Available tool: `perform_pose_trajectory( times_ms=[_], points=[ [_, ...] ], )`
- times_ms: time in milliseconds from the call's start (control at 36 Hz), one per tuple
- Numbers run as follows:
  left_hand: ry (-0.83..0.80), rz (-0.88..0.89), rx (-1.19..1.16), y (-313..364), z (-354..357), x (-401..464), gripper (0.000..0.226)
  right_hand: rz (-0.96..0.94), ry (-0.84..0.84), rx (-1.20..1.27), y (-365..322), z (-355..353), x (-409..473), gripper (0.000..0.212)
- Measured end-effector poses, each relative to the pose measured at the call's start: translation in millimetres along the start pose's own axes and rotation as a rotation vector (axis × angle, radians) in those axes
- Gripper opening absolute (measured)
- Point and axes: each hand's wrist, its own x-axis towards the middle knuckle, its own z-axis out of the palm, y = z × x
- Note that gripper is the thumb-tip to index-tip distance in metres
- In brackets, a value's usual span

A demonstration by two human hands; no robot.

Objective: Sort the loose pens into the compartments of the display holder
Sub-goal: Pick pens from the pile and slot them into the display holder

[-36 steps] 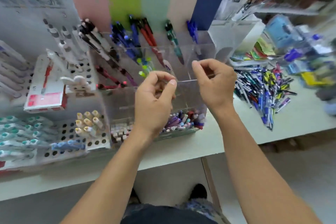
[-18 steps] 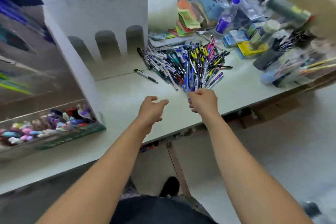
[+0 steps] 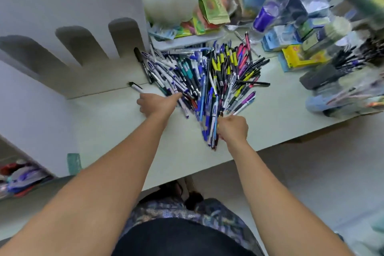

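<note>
A big heap of loose pens (image 3: 209,72) in blue, black, yellow and pink lies on the pale table (image 3: 116,122). My left hand (image 3: 154,104) reaches into the heap's left edge, one finger stretched out onto the pens. My right hand (image 3: 233,129) is curled at the heap's near tip and grips a small bundle of blue and black pens (image 3: 212,131) that sticks out toward the table edge. Of the display holder only the white side wall (image 3: 31,114) and a low compartment of coloured pens (image 3: 19,174) show at the far left.
A white cardboard stand with arched cut-outs (image 3: 83,48) backs the table on the left. One black-and-white pen (image 3: 136,87) lies apart near it. Bottles (image 3: 270,10), packets and boxes (image 3: 299,58) crowd the back right. The table edge runs just behind my right wrist.
My view swung from the display holder to the pen heap on the right. Both hands left the holder and reached the heap; the right one now grips pens at its near tip.
</note>
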Motion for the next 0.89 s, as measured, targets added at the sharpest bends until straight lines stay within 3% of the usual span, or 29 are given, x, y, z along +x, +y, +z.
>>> perform_pose_trajectory(
  times_ms=[222, 444, 500, 639, 889],
  points=[
    [0.056, -0.006, 0.182, 24.7, 38.0, -9.5, 0.103, -0.206, -0.126, -0.100, -16.7, -1.2, 17.9, 0.034],
    [0.133, -0.043, 0.205, 28.7, 41.0, 0.2, 0.089, -0.386, -0.336, -0.214, -36.7, -2.5, 48.4, 0.038],
    [0.149, -0.045, 0.206, 30.1, 39.1, 4.1, 0.077, -0.405, -0.371, -0.237, -37.5, -1.4, 55.2, 0.035],
    [0.140, -0.013, 0.237, 27.1, 34.1, 8.2, 0.019, -0.471, -0.433, -0.280, -40.2, 3.9, 62.6, 0.040],
    [0.020, -0.011, 0.228, 1.4, 21.6, -12.4, 0.015, -0.597, -0.402, -0.254, -38.0, 11.5, 49.5, 0.025]
  ],
)
